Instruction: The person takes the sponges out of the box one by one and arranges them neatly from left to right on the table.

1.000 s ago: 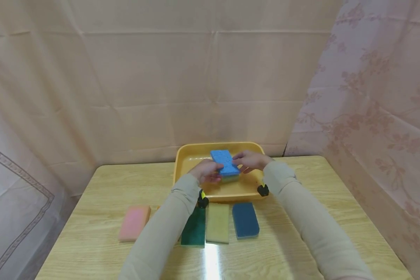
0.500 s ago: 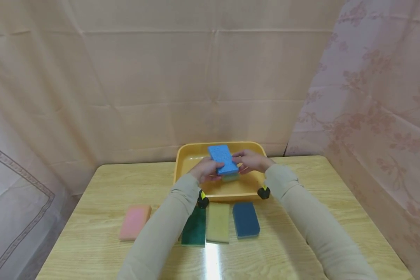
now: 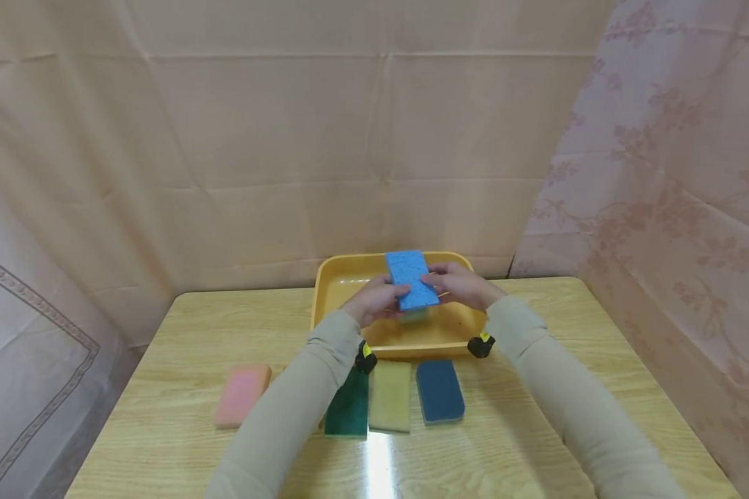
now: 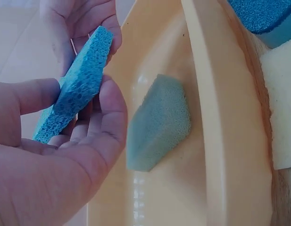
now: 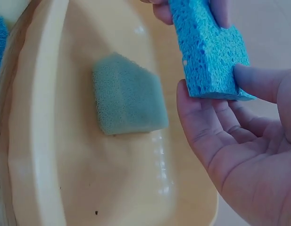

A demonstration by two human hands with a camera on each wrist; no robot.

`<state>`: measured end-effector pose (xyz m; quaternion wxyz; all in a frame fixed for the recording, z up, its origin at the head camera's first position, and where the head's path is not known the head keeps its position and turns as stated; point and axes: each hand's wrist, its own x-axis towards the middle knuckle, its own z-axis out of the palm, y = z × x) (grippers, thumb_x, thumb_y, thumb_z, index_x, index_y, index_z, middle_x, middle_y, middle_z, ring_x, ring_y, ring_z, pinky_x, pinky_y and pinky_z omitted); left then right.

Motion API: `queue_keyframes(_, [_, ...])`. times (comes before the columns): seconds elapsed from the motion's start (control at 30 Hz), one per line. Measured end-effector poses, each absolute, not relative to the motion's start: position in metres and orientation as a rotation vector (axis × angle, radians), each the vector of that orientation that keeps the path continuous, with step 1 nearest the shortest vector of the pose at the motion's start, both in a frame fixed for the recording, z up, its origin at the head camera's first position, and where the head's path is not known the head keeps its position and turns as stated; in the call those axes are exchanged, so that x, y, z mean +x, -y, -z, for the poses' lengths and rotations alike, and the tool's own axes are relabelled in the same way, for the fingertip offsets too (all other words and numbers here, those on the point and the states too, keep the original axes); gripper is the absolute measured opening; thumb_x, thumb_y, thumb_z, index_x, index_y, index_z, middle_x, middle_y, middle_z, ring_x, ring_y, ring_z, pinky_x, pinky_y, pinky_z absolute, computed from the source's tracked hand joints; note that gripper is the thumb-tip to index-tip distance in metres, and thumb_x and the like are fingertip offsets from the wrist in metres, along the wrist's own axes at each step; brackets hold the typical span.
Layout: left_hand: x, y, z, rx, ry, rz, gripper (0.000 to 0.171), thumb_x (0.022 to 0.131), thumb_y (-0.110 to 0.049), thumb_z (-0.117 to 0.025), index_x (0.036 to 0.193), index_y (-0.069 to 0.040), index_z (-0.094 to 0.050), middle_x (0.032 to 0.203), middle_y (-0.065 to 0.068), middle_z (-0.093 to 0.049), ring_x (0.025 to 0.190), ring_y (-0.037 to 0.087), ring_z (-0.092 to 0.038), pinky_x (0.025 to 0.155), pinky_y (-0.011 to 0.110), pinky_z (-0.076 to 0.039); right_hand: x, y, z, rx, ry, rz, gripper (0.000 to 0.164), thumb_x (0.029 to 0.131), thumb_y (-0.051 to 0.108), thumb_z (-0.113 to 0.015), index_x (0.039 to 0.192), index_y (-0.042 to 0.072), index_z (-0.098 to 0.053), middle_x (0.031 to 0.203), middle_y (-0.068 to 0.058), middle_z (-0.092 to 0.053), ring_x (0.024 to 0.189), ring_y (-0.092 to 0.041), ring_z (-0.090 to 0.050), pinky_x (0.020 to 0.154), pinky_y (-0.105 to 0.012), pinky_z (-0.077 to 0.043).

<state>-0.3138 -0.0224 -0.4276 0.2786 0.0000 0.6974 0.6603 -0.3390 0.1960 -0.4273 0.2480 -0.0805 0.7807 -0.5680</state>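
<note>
A blue porous sponge (image 3: 407, 266) is held in both hands above a yellow plastic tray (image 3: 433, 347). My left hand (image 3: 374, 301) grips its near-left side, thumb on top and fingers curled beneath, as the left wrist view shows. On the right side, my right hand (image 3: 463, 285) pinches the sponge's end, thumb on the upper face and fingers underneath. A pale green sponge block (image 4: 159, 123) lies on the tray floor below the hands; the head view shows only part of it. Dark specks dot the tray floor in the right wrist view.
In front of the tray, on the wooden table (image 3: 505, 443), lie a pink sponge (image 3: 242, 396), a dark green pad (image 3: 348, 405), a pale yellow sponge (image 3: 390, 398) and a navy sponge (image 3: 440, 391). The left sleeve partly covers this row. A beige curtain (image 3: 262, 138) hangs behind.
Both hands have shifted slightly right with the blue sponge, which has also risen a little. The right hand's thumb now lies further over the sponge. The sponges on the table have stayed in place.
</note>
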Motion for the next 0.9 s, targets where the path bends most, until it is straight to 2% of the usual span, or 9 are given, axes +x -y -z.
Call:
queue_keyframes(0.17, [-0.314, 0.02, 0.427, 0.021, -1.877, -1.788, 0.051, 0.107, -0.022, -0.054, 0.146, 0.007, -0.041, 0.134, 0.021, -0.059, 0.121, 0.032, -0.061, 0.106, 0.047, -0.047, -0.333, -0.201, 0.429, -0.232, -2.119, 1.602, 0.052, 0.107, 0.021, -0.053, 0.148, -0.006, -0.038, 0.135, -0.024, -0.057, 0.109, -0.028, -0.065, 0.095, -0.046, -0.055])
queue_keyframes(0.47, [-0.31, 0.016, 0.426, 0.054, -2.004, -1.725, 0.041, 0.105, -0.017, -0.057, 0.136, 0.007, -0.048, 0.118, 0.019, -0.064, 0.097, 0.027, -0.066, 0.092, 0.042, -0.057, -0.321, -0.207, 0.434, -0.185, -2.199, 1.559, 0.052, 0.107, 0.025, -0.055, 0.147, -0.004, -0.039, 0.132, -0.022, -0.058, 0.109, -0.028, -0.064, 0.093, -0.044, -0.056])
queue_keyframes(0.63, [-0.307, 0.013, 0.426, 0.072, -2.016, -1.73, 0.039, 0.104, -0.016, -0.058, 0.134, 0.008, -0.049, 0.116, 0.019, -0.065, 0.096, 0.027, -0.067, 0.089, 0.041, -0.058, -0.316, -0.209, 0.433, -0.175, -2.214, 1.575, 0.052, 0.106, 0.025, -0.056, 0.146, -0.003, -0.039, 0.131, -0.024, -0.057, 0.108, -0.03, -0.064, 0.091, -0.044, -0.057])
queue_keyframes(0.9, [-0.3, 0.009, 0.425, 0.092, -2.007, -1.747, 0.04, 0.104, -0.016, -0.059, 0.135, 0.006, -0.048, 0.114, 0.018, -0.064, 0.096, 0.027, -0.067, 0.088, 0.04, -0.058, -0.304, -0.215, 0.429, -0.152, -2.247, 1.571, 0.061, 0.105, 0.031, -0.058, 0.151, -0.001, -0.034, 0.135, -0.023, -0.056, 0.111, -0.032, -0.064, 0.09, -0.043, -0.058])
